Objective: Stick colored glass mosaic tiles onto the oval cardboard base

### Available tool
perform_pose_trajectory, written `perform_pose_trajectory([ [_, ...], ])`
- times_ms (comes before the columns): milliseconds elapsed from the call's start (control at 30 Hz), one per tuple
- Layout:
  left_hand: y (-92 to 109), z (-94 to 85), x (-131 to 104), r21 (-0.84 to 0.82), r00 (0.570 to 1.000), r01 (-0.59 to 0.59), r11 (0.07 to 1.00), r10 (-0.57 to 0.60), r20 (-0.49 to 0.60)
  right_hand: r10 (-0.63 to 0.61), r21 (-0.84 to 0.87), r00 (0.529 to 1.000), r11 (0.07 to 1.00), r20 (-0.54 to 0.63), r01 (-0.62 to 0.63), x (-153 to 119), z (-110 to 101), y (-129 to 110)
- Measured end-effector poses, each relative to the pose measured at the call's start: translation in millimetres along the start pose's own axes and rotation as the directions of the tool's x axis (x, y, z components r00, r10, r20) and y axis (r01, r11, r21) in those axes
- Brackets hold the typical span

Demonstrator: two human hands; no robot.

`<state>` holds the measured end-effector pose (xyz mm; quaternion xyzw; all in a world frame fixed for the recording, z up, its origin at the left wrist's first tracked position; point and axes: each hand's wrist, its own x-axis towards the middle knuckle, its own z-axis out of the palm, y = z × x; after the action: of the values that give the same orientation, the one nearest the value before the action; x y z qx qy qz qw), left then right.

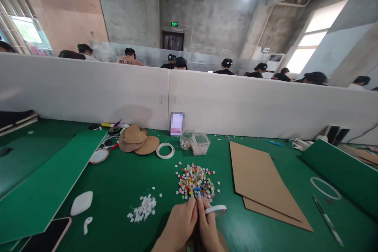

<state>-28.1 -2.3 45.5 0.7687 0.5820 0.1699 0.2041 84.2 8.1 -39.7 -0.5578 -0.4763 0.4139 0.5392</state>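
My left hand (181, 220) and my right hand (209, 222) meet at the front middle of the table, fingertips pinched together. Whatever lies between the tips is too small to make out. A roll of white tape (220, 208) sits around the fingers of my right hand. Just beyond the fingertips spreads a pile of small colourful square tiles (196, 181). To the left of my hands lies a heap of small white paper bits (144, 208).
Brown cardboard sheets (262, 181) lie to the right, near a pen (327, 220). Clear boxes (201, 144), a tape roll (165, 151) and cardboard discs (147, 145) stand behind. Left are a green board (53, 185), phone (49, 236) and earbud (88, 224). People sit beyond the partition (118, 86).
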Motion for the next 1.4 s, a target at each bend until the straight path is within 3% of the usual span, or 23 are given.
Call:
perform_pose_trajectory([
  [267,-1.8,6.8,1.1,0.023,0.998,-0.006,1.0,0.008,-0.07,0.045,0.081,0.999,0.996,-0.005,-0.044,-1.3,0.2,-1.5],
  [467,-4.7,9.2,-0.5,-0.047,0.996,0.015,0.999,-0.019,-0.083,0.14,0.136,0.986,0.979,0.089,-0.152,1.1,2.9,-13.1],
  [867,-7.9,15.4,-0.4,-0.241,0.991,0.086,0.967,-0.107,-0.075,-0.059,-0.154,0.993,0.985,0.101,0.074,2.7,3.2,-25.2],
  [967,-8.8,15.5,0.6,-0.325,0.988,0.102,0.94,-0.133,-0.073,-0.082,-0.145,0.986,0.984,0.144,0.103,2.8,3.6,-30.7],
  [1100,-10.3,13.3,2.4,-0.378,0.99,0.106,0.92,-0.134,-0.048,-0.086,-0.109,0.99,0.989,0.108,0.098,2.6,3.6,-30.6],
  [1267,-9.7,11.8,3.4,-0.412,0.988,0.115,0.904,-0.148,-0.048,-0.109,-0.107,0.97,0.985,0.215,0.134,4.4,2.9,-28.1],
  [1400,-6.5,13.0,3.3,-0.423,0.983,0.122,0.898,-0.168,-0.074,-0.097,-0.141,0.977,0.982,0.19,0.125,4.6,2.8,-23.2],
])
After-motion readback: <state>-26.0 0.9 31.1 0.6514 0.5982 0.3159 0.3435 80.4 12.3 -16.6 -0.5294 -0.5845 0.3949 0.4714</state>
